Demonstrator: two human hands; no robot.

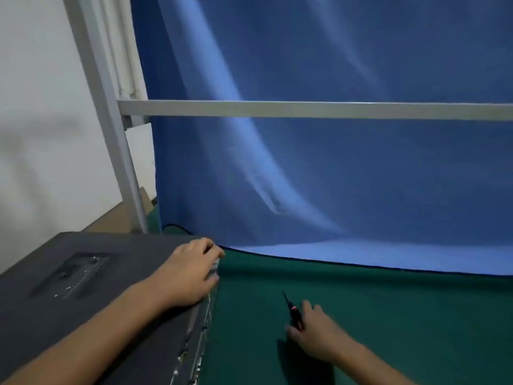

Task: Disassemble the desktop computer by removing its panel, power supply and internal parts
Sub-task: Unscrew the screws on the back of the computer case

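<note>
The dark grey desktop computer case (83, 309) lies on its side at the lower left, with a vent grille (75, 273) in its upper panel. My left hand (191, 273) rests on the case's far right corner, fingers curled over the rear metal edge (202, 337). To the right, a screwdriver (291, 308) with a black shaft and a red mark on its handle is just above the green mat (402, 315). My right hand (313, 329) grips its handle, tip pointing away from me.
A blue cloth backdrop (333, 176) hangs behind the mat and folds onto it. A grey metal frame post (122, 151) and crossbar (305, 109) stand at the back left. A white wall is on the left.
</note>
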